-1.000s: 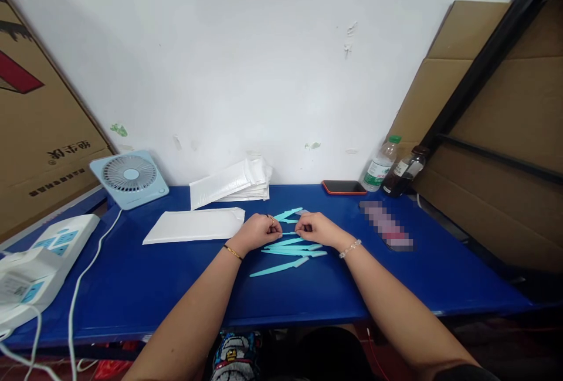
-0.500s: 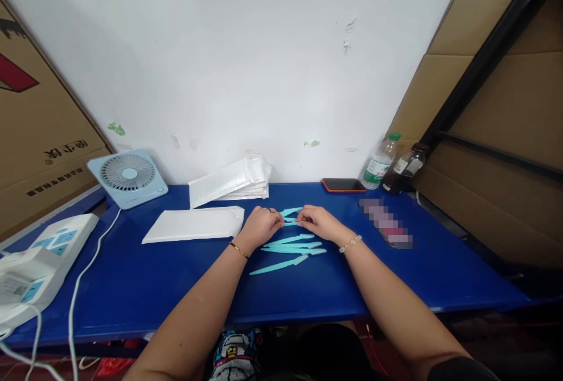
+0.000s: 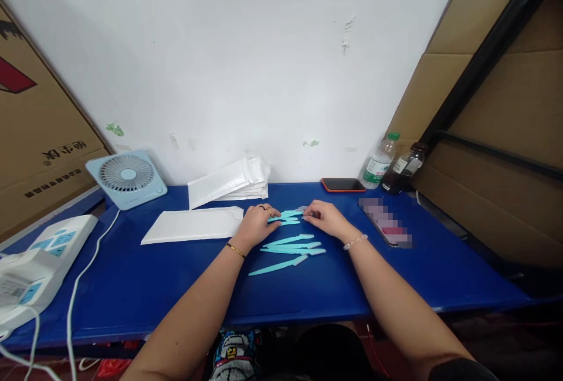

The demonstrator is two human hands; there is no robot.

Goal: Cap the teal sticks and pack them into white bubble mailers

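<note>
Several turquoise eyebrow razors lie on the blue table. My left hand has its thumb and fingers closed on the left ends of a small group of eyebrow razors at the back. At the right end of that group, the fingertips of my right hand pinch a razor's pale tip. Closer to me, a few loose eyebrow razors lie side by side, some overlapping. The nearest single eyebrow razor lies aslant, its tip pointing right.
Left of my hands lies a white padded envelope, with a stack of envelopes behind it. A fan and power strip stand left. Toward the right are a phone, two bottles and a blurred flat item.
My right hand has shifted slightly right and back, and my left slightly left. More of the razors between them now shows. The nearer razors have stayed put.
</note>
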